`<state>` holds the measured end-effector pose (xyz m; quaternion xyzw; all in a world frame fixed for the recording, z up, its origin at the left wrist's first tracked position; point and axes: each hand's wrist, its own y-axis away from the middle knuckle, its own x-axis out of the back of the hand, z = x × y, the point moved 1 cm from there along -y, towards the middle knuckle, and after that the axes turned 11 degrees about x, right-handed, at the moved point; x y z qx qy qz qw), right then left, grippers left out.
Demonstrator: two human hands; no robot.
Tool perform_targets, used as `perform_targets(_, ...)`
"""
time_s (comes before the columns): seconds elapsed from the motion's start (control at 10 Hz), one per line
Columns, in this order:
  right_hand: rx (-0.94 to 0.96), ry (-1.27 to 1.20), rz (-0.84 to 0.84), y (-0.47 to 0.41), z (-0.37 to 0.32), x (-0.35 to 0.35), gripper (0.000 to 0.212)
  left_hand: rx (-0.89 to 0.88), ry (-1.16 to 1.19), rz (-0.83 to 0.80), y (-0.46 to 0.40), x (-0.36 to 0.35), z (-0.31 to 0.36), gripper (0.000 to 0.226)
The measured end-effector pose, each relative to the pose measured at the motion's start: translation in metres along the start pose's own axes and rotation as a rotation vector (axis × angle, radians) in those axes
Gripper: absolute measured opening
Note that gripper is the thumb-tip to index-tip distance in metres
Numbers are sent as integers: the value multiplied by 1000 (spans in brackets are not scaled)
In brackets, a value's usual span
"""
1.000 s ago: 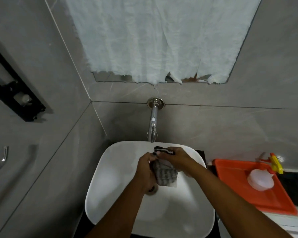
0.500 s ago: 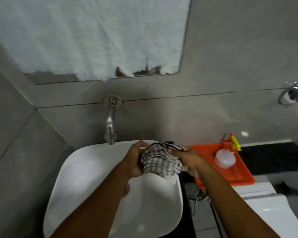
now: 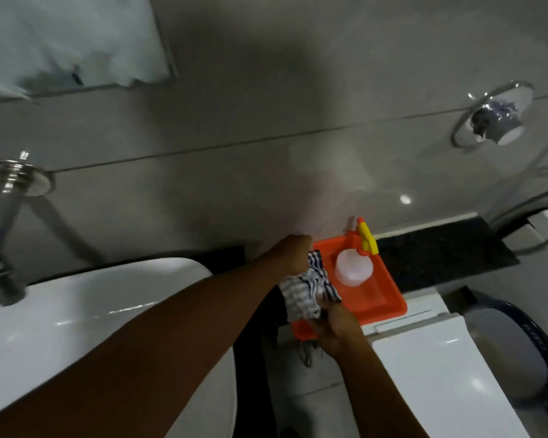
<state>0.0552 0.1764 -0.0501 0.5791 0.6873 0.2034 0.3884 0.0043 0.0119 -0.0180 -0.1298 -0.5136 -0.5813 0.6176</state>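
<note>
A checked grey and white cloth [image 3: 304, 292] hangs stretched between my two hands over the left edge of an orange tray [image 3: 383, 295]. My left hand [image 3: 293, 252] grips the cloth's upper end near the tray's far left corner. My right hand [image 3: 336, 330] grips the lower end at the tray's near left corner. Inside the tray lies a white spray bottle [image 3: 353, 267] with a yellow trigger head [image 3: 366, 237].
A white basin [image 3: 60, 314] with a chrome tap [image 3: 0, 248] sits to the left. A white toilet cistern lid [image 3: 450, 374] lies right of my right arm. A dark counter strip [image 3: 440, 251] runs behind the tray. A chrome fitting [image 3: 494, 116] is on the grey tiled wall.
Both hands have carried the cloth from over the basin to the right, to the orange tray. The view has swung right with them.
</note>
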Motion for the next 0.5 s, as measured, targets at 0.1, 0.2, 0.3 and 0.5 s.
perform_targets(0.1, -57, 43, 1, -26, 10, -1, 37, -13, -168, -13, -25, -35, -5, 27)
perform_targets(0.2, -87, 198, 3, -40, 16, 0, 33, 15, -261, -91, -32, -66, -11, 20)
perform_targets(0.3, -60, 420, 58, -46, 17, 5, 35, 69, -151, -159, -22, -80, -12, 21)
perform_targets(0.5, 149, 721, 40, -15, -12, -19, 48, -26, -199, -61, 20, -37, -12, 41)
